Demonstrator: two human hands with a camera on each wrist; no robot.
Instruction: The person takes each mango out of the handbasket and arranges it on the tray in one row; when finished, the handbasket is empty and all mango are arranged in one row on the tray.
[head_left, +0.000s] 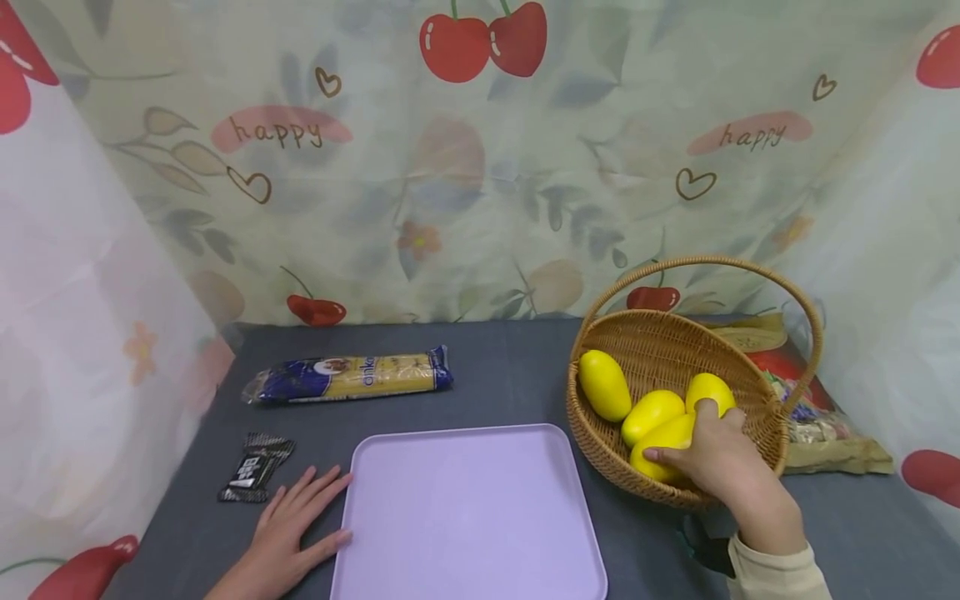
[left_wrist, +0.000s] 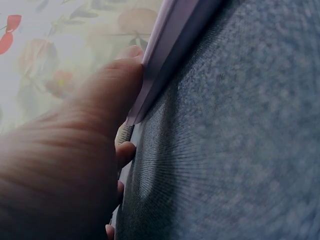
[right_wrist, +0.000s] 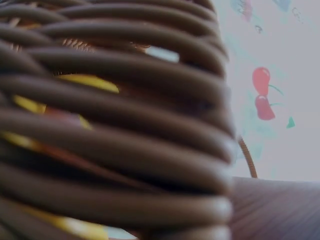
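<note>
My right hand (head_left: 723, 458) reaches into a wicker basket (head_left: 600, 467) and grips a yellow mango (head_left: 660, 454) at its front, the thumb lying across the fruit. Several more mangoes, one of them (head_left: 603, 385) against the left wall, lie around it. In the right wrist view the basket's weave (right_wrist: 125, 125) covers most of the hand. My left hand (head_left: 288, 537) is spread flat on the table at the left side of a lilac tray (head_left: 465, 508). Its thumb touches the tray's edge (left_wrist: 155, 65) in the left wrist view.
A blue and yellow pasta packet (head_left: 352, 377) lies behind the tray. Near my left fingers is a small black wrapped snack (head_left: 255, 468). A brown paper bag (head_left: 840, 454) lies behind the basket on the right. Printed curtains (head_left: 487, 208) close off the back and sides.
</note>
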